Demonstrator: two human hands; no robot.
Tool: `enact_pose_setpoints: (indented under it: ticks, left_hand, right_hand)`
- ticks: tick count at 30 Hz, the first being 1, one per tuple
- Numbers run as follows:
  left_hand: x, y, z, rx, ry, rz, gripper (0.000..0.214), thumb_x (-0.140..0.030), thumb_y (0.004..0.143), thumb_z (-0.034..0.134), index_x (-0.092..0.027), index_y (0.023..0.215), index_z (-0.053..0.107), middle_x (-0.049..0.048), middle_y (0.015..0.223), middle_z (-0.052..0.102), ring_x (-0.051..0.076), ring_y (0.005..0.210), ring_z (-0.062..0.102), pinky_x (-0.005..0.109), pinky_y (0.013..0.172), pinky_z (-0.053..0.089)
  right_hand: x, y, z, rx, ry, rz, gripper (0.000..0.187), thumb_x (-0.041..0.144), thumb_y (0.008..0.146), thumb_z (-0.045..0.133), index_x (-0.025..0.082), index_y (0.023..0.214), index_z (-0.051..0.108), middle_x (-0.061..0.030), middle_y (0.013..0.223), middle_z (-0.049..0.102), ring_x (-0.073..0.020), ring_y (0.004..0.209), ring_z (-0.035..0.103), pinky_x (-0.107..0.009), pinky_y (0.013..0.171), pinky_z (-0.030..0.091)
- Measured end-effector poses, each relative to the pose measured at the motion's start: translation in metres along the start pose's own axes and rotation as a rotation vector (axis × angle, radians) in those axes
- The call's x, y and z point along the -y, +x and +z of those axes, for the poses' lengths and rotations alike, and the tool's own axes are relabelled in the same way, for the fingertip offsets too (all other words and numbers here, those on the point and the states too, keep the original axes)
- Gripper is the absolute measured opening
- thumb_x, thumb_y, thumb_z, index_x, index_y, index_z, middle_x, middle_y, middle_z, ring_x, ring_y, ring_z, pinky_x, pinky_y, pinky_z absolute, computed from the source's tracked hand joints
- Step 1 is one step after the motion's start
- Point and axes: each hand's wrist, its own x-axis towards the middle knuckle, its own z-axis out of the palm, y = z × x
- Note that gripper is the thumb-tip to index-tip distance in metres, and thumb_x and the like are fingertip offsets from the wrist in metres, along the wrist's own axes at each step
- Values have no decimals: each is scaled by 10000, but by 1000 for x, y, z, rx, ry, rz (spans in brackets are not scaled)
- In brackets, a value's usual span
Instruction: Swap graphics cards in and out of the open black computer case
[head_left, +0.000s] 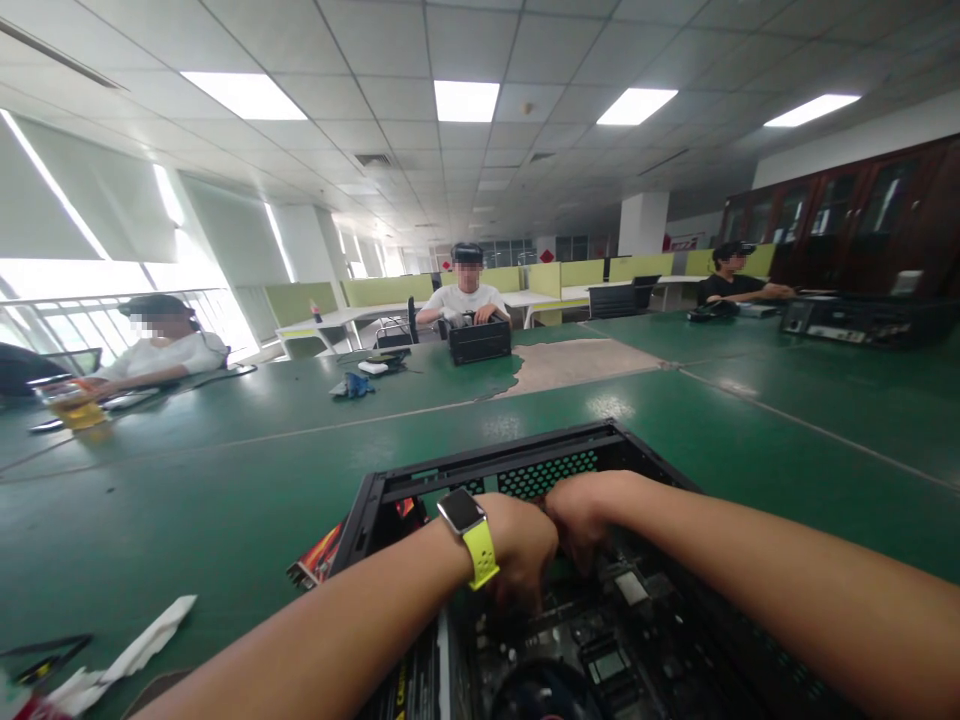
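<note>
A black open computer case (495,462) lies on the green table (225,480) right in front of me. Both my hands reach down into it over the motherboard (600,650). My left hand (521,545), with a yellow-strapped watch (469,530) on the wrist, has its fingers curled downward onto parts inside. My right hand (581,515) is bunched close beside it, fingers bent into the case. What the fingers grip is hidden.
A colourful box (319,560) lies under the case's left side. White crumpled paper (142,650) and a dark tool (45,655) lie at the near left. Three other people sit at far tables; one has a black case (480,340). A yellow drink cup (75,408) stands far left.
</note>
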Motion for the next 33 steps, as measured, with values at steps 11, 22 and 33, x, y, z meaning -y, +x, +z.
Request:
enact_pose_setpoints:
  ticks: [11,22,33]
  left_hand:
    - [0,34,42,94,323,-367,299,-404,417,842,-247,374,592,63,458,617,225,600,651,295,586,506]
    - [-20,33,31,213,300,-398,282,-77,374,829,-159,367,559,89,735,724,333,762,666,460,719,533]
    - [-32,2,-13,49,241,-331,243,-377,511,809,-181,619,714,106,738,719,301,727,661,383,651,515]
  right_hand:
    - [12,13,12,-3,-123,58,231,266,423,823,165,497,629,-5,528,656,-258,628,677,-340,604,518]
    - [24,9,15,-183,-126,69,484,193,318,830,215,272,350,72,282,343,-321,722,669,-447,764,495]
    - [24,-6,12,-167,-96,96,428,235,258,862,236,291,435,101,290,397,-170,416,555,-321,606,490]
